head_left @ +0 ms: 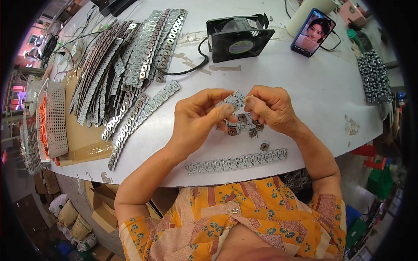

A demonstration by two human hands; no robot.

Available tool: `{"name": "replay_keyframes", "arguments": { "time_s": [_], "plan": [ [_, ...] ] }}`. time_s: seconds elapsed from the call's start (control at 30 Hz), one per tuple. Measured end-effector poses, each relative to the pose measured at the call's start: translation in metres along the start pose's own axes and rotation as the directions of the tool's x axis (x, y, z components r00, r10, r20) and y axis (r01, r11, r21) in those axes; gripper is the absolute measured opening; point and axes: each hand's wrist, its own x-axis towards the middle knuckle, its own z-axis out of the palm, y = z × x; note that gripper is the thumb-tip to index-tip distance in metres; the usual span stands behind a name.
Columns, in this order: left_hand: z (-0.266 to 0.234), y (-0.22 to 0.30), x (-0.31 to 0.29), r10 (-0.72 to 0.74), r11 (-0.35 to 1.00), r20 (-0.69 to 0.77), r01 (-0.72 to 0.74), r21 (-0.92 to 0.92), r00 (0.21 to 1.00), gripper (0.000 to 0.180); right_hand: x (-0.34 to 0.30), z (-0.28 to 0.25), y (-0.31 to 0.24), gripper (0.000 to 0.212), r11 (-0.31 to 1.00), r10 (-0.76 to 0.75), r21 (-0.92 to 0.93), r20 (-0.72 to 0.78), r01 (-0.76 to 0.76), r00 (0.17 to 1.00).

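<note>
Over the middle of the table, my left hand (193, 115) is closed with thumb and fingers on a short grey circuit board strip (236, 100). My right hand (275, 108) pinches at the strip's right end, its fingertips curled in; whether a small piece sits between them is hidden. Beneath both hands lie several small loose board pieces (252, 133) with round brown-and-silver parts. A single loose piece (264, 145) rests a little nearer to me. Closer to the table's front edge, a long grey board strip (237, 162) lies flat.
A large pile of board strips (98, 74) covers the left side, partly on a cardboard sheet (87, 152). Beside it stands a white basket (56, 122). At the back are a black fan (238, 39) with its cable and a propped phone (312, 32). A dark beaded bundle (373, 78) sits far right.
</note>
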Motion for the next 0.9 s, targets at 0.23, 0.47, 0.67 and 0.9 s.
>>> {"name": "replay_keyframes", "arguments": {
  "time_s": [0.23,0.47,0.67,0.9],
  "plan": [
    [0.003,-0.013,0.003,0.175,0.958,0.008,-0.172,0.229,0.985,0.012,0.004,-0.005,0.003,0.031,0.995,0.086,0.032,0.127,-0.091,0.988],
    [0.003,-0.015,0.004,0.363,0.797,0.210,-0.420,0.434,0.908,0.013,0.010,-0.010,0.007,0.024,0.985,-0.081,-0.138,0.183,0.108,0.980],
    [0.003,-0.010,0.000,0.201,0.957,0.021,-0.200,0.208,0.979,0.011,0.014,-0.005,0.009,0.027,0.975,-0.167,-0.123,0.131,0.183,0.977],
    [0.009,-0.006,-0.002,0.207,0.942,0.114,-0.229,0.243,0.972,0.007,0.012,-0.004,0.003,0.025,0.969,-0.213,-0.097,0.153,0.229,0.965]
  ]
}}
